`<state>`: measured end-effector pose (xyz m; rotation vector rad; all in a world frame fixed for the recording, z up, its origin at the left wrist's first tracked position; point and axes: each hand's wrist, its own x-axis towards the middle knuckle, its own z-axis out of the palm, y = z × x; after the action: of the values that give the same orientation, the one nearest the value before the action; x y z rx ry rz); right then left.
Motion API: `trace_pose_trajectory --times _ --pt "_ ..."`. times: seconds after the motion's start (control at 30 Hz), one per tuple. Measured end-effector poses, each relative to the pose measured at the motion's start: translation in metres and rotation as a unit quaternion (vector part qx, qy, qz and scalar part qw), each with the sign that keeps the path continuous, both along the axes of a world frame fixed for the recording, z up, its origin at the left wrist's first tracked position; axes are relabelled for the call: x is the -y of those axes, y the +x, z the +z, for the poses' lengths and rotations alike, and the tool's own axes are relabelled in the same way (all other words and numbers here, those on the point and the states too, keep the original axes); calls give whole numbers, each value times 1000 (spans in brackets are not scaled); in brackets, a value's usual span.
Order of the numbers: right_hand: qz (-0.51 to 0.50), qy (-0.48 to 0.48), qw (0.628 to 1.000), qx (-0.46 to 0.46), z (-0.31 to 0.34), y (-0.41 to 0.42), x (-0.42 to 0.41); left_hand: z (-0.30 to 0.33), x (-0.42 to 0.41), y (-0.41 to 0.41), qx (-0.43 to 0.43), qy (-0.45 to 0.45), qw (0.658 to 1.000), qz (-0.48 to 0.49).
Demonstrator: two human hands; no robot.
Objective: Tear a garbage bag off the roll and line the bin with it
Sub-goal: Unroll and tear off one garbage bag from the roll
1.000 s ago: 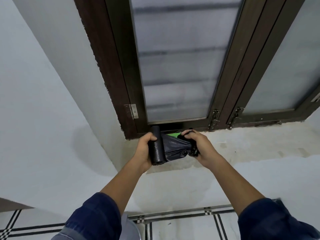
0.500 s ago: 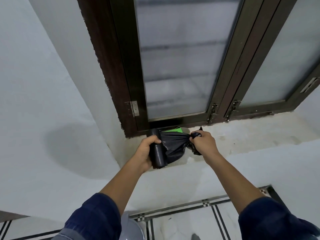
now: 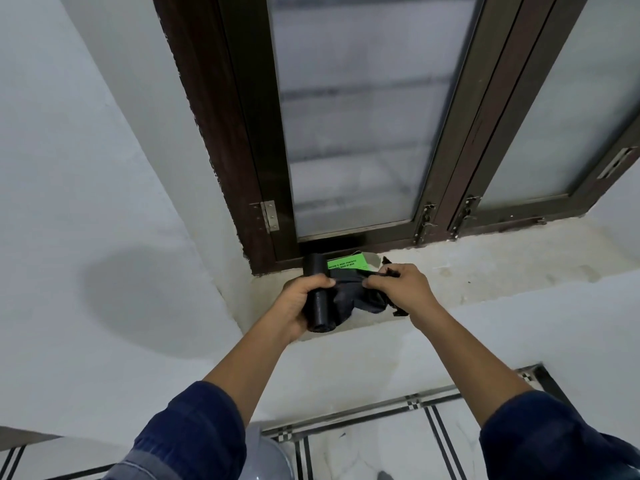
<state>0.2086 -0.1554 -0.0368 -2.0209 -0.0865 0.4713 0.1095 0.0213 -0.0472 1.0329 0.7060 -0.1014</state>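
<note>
I hold a black roll of garbage bags [image 3: 317, 299] upright over the window sill, my left hand [image 3: 300, 304] wrapped around its middle. A crumpled length of black bag [image 3: 360, 295] stretches from the roll to the right, where my right hand [image 3: 403, 287] pinches its bunched end. The two hands are close together. A pale grey rounded shape [image 3: 268, 460] at the bottom edge, between my arms, may be the bin; most of it is out of view.
A green printed label [image 3: 347, 261] lies on the concrete sill [image 3: 485, 268] behind the roll. Above it stands a dark-framed frosted window [image 3: 353, 133] with latches. White walls are left and below; a tiled floor [image 3: 381, 445] lies underneath.
My right hand has come back left toward the roll, so the bag between the hands is shorter and more bunched. The roll stays in my left hand.
</note>
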Motion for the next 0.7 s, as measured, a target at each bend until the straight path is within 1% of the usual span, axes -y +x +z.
trace_pose_trajectory --times 0.1,0.17,0.23,0.3,0.4,0.47,0.5,0.6,0.67,0.7 --pt "-26 35 999 -26 0 4 2 -1 2 2 -6 -5 1000 7" --pt "-8 45 998 -39 -1 8 2 3 6 2 -6 -1 1000 11" --pt "38 28 999 -16 0 13 2 5 7 5 -11 -9 1000 21" --pt "62 11 998 0 2 16 3 7 8 7 -10 -10 999 29" --pt "62 -18 998 -5 9 18 6 4 11 11 -12 -5 999 31" --pt "61 -20 998 -7 11 17 6 5 15 11 -10 0 1000 23" --pt "65 -15 998 6 8 19 6 5 15 11 -8 10 1000 19" --pt "76 -16 993 84 2 18 6 2 15 12 -1 36 999 9" --pt "79 7 992 100 -3 18 5 3 17 11 14 29 999 6" --pt "81 27 992 94 -5 20 5 5 18 11 16 28 999 8"
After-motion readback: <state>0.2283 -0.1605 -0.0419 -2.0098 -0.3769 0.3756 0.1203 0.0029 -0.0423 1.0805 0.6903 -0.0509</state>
